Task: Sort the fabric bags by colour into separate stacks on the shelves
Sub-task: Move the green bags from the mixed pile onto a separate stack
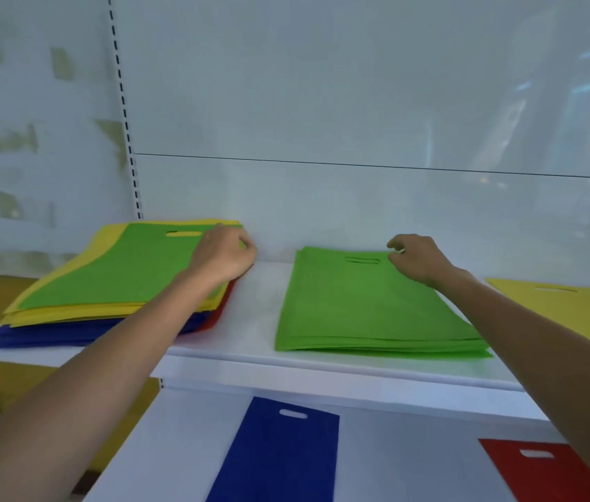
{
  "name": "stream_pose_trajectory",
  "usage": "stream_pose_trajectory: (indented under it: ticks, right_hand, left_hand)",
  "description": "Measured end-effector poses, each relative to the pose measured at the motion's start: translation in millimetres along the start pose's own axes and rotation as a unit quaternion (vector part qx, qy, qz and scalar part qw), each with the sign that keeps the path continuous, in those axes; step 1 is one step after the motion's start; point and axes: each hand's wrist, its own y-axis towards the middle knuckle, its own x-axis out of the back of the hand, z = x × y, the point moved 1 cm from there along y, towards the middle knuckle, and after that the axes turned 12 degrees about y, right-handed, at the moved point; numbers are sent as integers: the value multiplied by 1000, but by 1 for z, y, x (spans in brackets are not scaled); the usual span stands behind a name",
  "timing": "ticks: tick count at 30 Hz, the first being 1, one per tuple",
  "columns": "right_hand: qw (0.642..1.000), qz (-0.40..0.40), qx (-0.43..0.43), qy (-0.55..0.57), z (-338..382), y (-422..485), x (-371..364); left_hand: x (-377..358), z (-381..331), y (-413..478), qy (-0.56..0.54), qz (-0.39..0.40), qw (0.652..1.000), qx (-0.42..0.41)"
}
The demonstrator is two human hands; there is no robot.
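Fabric bags lie on two shelves, all with the handle slot at the far end, so their long axis runs from the person toward the back panel. Nearest, on the lower shelf, a blue bag and a red bag lie flat and well apart.

On the upper shelf the mixed stack sits at the left, with blue and red at the bottom and yellow above them. A single green bag lies on top, thin, matte and flat, a little askew on the yellow. The green stack lies to its right across a bare strip of shelf, its edges fairly square. A yellow bag lies beyond that, at the right edge of the view.

The left grip sits at the far right corner of the green bag with its fingers curled over the corner, seemingly pinching it; the fingertips are partly hidden. The right grip is over the far end of the green stack beside its slot, fingers loosely curled and holding nothing that I can make out.

The coming move likely carries the green bag rightward from the left grip, across the gap, onto the green stack. The axes already match, so no turn seems needed, and the limp cloth may sag when lifted by one corner.
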Motion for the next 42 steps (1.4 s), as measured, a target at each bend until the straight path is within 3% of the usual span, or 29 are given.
stream_pose_trajectory:
  ticks: [5,9,13,17,23,27,32,37,42]
  right_hand:
    - [998,-38,23,52,62,20,-37]
    - [996,-16,32,87,122,27,-89]
    - [995,5,24,101,176,32,-140]
    - [995,29,-48,87,214,30,-182]
    - [992,21,-118,47,212,19,-221]
    - [998,-49,-36,-29,218,15,-217]
    - [994,-95,39,23,217,9,-220]
    - [990,-101,99,5,216,4,-211]
    - [990,-94,103,-11,190,6,-170]
  left_hand:
    - [34,88,3,18,10,997,70]
    - [53,163,-1,61,46,987,143]
    - [57,215,-3,118,92,977,154]
    - [48,246,2,114,95,979,142]
    - [33,263,6,133,49,984,109]
    - [29,258,7,168,16,983,71]
    - [33,254,-1,143,-27,989,29]
    - [44,243,-5,78,-56,995,20]
    - [51,210,3,62,-35,997,1]
